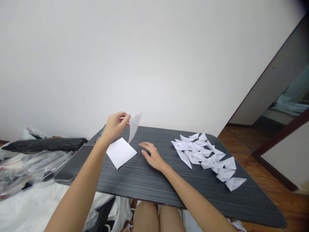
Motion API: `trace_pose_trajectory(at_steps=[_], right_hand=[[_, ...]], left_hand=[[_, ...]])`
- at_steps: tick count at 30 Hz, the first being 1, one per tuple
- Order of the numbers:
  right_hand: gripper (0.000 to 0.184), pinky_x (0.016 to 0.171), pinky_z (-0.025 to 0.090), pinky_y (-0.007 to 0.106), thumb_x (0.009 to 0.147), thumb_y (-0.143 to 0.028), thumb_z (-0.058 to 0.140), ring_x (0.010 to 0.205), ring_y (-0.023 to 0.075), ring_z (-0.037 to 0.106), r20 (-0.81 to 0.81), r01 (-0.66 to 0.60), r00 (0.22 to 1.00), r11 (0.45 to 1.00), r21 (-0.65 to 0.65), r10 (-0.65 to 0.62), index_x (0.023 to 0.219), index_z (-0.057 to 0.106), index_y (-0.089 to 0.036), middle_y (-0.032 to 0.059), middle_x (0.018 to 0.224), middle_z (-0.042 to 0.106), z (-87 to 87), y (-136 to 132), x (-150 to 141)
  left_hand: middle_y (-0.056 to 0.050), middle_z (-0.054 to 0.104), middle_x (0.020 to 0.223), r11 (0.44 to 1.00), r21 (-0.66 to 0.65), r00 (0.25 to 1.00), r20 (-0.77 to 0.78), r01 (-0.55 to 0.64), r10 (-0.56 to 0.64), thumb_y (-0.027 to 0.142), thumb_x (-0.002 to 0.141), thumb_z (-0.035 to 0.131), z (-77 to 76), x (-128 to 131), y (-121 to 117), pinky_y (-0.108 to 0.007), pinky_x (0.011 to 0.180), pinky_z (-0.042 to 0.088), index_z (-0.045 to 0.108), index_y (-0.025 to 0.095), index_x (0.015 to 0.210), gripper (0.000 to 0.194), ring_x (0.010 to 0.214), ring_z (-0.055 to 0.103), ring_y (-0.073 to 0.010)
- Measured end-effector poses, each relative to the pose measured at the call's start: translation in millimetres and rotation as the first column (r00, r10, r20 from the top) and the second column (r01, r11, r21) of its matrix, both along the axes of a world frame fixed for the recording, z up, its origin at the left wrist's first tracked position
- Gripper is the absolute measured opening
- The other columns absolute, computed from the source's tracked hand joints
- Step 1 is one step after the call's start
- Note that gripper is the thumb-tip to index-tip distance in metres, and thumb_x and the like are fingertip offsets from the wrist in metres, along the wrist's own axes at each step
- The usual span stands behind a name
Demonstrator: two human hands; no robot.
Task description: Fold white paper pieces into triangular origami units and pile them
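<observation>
My left hand (pixel 117 124) is raised above the table and pinches a white sheet of paper (pixel 134 125) by one edge; the sheet hangs down, slightly curved. Below it, white square paper (pixel 121 153) lies on the dark table, one corner pointing toward me; whether it is a stack I cannot tell. To the right of that paper, my right hand (pixel 152 155) rests low over the tabletop, fingers apart and holding nothing. Farther right lie several folded white paper pieces (pixel 195 149) with pointed ends, grouped in overlapping rows.
The dark table (pixel 149 183) stands against a white wall (pixel 154 64). A black flat panel (pixel 73 162) is at its left end, with a phone-like object (pixel 100 133) behind. Plastic-wrapped items (pixel 36 167) pile up at left. A doorway (pixel 272 106) opens at right.
</observation>
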State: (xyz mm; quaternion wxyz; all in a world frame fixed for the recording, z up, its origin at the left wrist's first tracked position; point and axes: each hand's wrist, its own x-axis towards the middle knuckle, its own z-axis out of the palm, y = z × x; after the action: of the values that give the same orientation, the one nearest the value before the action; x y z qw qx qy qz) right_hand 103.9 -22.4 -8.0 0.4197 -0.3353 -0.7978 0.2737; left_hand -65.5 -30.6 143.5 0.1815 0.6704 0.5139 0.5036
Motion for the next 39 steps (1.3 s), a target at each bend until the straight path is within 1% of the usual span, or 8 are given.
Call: trace_pose_trajectory(at_steps=[4, 10, 15, 18, 22, 27, 33, 39], right_hand=[[0.045, 0.087, 0.037, 0.036, 0.079, -0.048, 0.040, 0.106, 0.0183, 0.048, -0.577, -0.019, 0.781, 0.913, -0.408, -0.241, 0.118, 0.044, -0.025, 0.0067, 0.115, 0.053, 5.6, 26.0, 25.2], [0.043, 0.078, 0.045, 0.034, 0.063, -0.034, 0.066, 0.091, 0.0203, 0.058, -0.714, -0.409, 0.692, 0.757, -0.510, -0.107, 0.101, 0.056, -0.016, 0.0085, 0.100, 0.063, 14.1, 31.0, 61.6], [0.035, 0.075, 0.047, 0.036, 0.056, -0.029, 0.070, 0.080, 0.0218, 0.062, -0.628, -0.131, 0.707, 0.813, -0.568, -0.325, 0.086, 0.063, -0.011, 0.0090, 0.089, 0.067, 12.8, 38.4, 74.9], [0.032, 0.071, 0.048, 0.036, 0.056, -0.030, 0.069, 0.075, 0.0222, 0.063, -0.539, 0.019, 0.735, 0.806, -0.591, -0.412, 0.081, 0.064, -0.010, 0.0091, 0.083, 0.068, 13.0, 43.5, 79.6], [0.029, 0.065, 0.049, 0.035, 0.064, -0.032, 0.061, 0.069, 0.0213, 0.063, -0.528, 0.176, 0.707, 0.841, -0.512, -0.470, 0.082, 0.062, -0.010, 0.0084, 0.078, 0.068, 18.3, 42.9, 80.4], [0.033, 0.071, 0.047, 0.035, 0.078, -0.037, 0.043, 0.080, 0.0239, 0.060, -0.382, 0.525, 0.728, 0.821, -0.223, -0.569, 0.083, 0.063, -0.012, 0.0072, 0.081, 0.066, 28.0, 30.1, 71.7], [0.048, 0.103, 0.020, 0.037, 0.087, -0.037, 0.023, 0.126, 0.0181, 0.023, -0.333, 0.442, 0.832, 0.893, -0.085, -0.444, 0.126, 0.037, -0.013, 0.0097, 0.135, 0.030, 22.8, 18.9, 52.0], [0.049, 0.105, 0.017, 0.038, 0.086, -0.032, 0.027, 0.128, 0.0192, 0.015, -0.306, 0.385, 0.862, 0.915, -0.126, -0.404, 0.130, 0.028, -0.011, 0.0105, 0.141, 0.013, 10.4, 23.7, 43.7]], left_hand=[[0.002, 0.056, 0.059, 0.921, -0.145, 0.932, 0.057, 0.361, -0.357, 0.033, 0.070, 0.052, 1.9, 28.5, 6.0, -0.021, 0.058, 0.044, 0.055, 0.013, 0.062, 0.022, 0.057, 0.054, -0.0095], [0.005, 0.048, 0.048, 0.843, -0.167, 0.811, 0.420, 0.511, -0.408, 0.035, 0.068, 0.057, -39.5, 52.8, 48.0, -0.017, 0.052, 0.041, 0.051, 0.014, 0.056, 0.025, 0.046, 0.047, -0.0056], [-0.006, 0.061, 0.058, 0.812, -0.271, 0.708, 0.668, 0.517, -0.227, 0.060, 0.069, 0.043, -75.5, 61.6, 70.1, -0.024, 0.050, 0.043, 0.060, 0.010, 0.071, 0.054, 0.052, 0.056, -0.0142], [-0.006, 0.064, 0.063, 0.832, -0.311, 0.779, 0.590, 0.460, -0.210, 0.051, 0.062, 0.058, -92.9, 61.8, 71.0, -0.023, 0.050, 0.042, 0.062, 0.009, 0.076, 0.044, 0.053, 0.057, -0.0152], [-0.003, 0.060, 0.055, 0.953, -0.239, 0.934, 0.344, 0.188, -0.098, 0.042, 0.061, 0.062, -111.4, 63.1, 71.3, -0.020, 0.042, 0.034, 0.063, 0.008, 0.066, 0.035, 0.046, 0.051, -0.0129], [-0.001, 0.057, 0.053, 0.995, -0.094, 0.988, 0.152, 0.039, -0.025, 0.040, 0.071, 0.050, -126.5, 83.4, 65.6, -0.021, 0.043, 0.033, 0.063, 0.009, 0.064, 0.034, 0.050, 0.050, -0.0133], [-0.003, 0.061, 0.069, 0.992, 0.061, 0.993, -0.027, 0.114, -0.112, 0.031, 0.082, 0.035, -129.4, 114.9, 42.2, -0.023, 0.058, 0.041, 0.060, 0.013, 0.093, 0.033, 0.059, 0.052, -0.0132], [-0.008, 0.064, 0.087, 0.956, 0.040, 0.950, 0.107, 0.290, -0.293, 0.034, 0.082, 0.040, -130.3, 119.5, 34.6, -0.026, 0.069, 0.046, 0.051, 0.013, 0.110, 0.037, 0.076, 0.060, -0.0173]])
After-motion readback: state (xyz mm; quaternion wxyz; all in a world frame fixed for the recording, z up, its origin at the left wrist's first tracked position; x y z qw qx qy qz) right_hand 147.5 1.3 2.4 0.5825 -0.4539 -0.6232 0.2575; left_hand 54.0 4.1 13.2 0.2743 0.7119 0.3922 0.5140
